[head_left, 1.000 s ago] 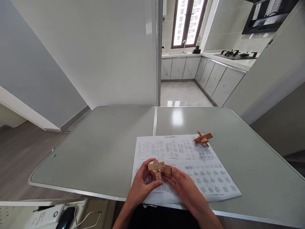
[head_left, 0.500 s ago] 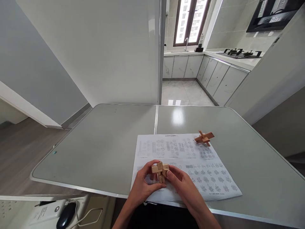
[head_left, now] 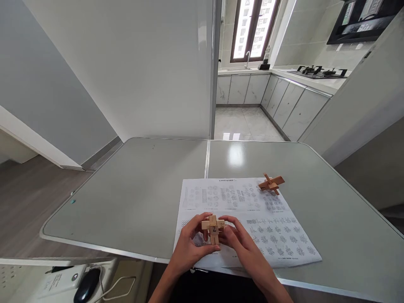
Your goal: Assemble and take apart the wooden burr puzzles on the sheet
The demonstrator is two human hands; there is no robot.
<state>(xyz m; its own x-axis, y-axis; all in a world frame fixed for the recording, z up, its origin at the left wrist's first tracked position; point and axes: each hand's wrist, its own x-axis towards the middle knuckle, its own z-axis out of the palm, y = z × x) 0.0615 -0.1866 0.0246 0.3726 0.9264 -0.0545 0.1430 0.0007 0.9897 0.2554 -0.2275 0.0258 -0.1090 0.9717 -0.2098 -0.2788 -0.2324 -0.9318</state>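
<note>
Above the near edge of a printed paper sheet [head_left: 252, 206] I hold a light wooden burr puzzle [head_left: 213, 229], made of interlocking notched sticks. A dark mark like a Z or 2 shows on its front block. My left hand [head_left: 191, 244] grips it from the left, with the thumb under the bottom end and the fingers curled behind. From the right, my right hand [head_left: 241, 242] has its thumb and fingers closed about the side arm. Its fingertips are partly hidden behind the wood. A second, redder wooden burr puzzle [head_left: 272, 183] lies on the sheet's far right corner.
The sheet with line diagrams lies on a grey-green table [head_left: 126, 202] with a metal rim. A small teal bit [head_left: 73, 201] is near the left edge. Below left, a black mouse [head_left: 87, 285] and a white cable [head_left: 121, 290] sit on a lower surface.
The marked front block of the puzzle has shifted left to its middle and now faces me. My right thumb and fingers have moved slightly, and the left hand keeps its grip.
</note>
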